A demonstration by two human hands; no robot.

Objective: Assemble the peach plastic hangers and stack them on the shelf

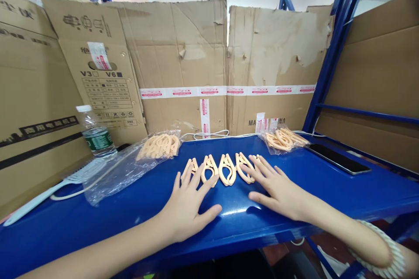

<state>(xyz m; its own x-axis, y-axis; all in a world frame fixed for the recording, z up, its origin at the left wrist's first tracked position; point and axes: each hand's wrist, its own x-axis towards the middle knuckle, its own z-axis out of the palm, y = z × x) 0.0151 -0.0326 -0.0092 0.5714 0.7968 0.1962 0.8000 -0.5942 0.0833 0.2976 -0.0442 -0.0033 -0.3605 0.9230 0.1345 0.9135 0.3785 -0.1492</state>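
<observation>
Several peach-coloured plastic pieces that look like folded travel hangers (227, 170) lie in a row on the blue shelf top (229, 231). My left hand (187, 207), fingers spread, reaches over the left end of the row and partly covers the hangers there. At the right end, my right hand (278, 187) is spread as well, its fingertips over the last hangers and hiding part of them. Neither hand is closed round a piece; whether the fingertips touch the hangers I cannot tell. The middle hanger is fully visible between the hands.
Bags of similar pieces lie at back left (159, 144) and back right (281, 138). To the left are a water bottle (98, 137), a pale fly swatter (49, 194) and clear plastic film (114, 174). A phone (338, 158) lies right; cardboard (183, 65) stands behind.
</observation>
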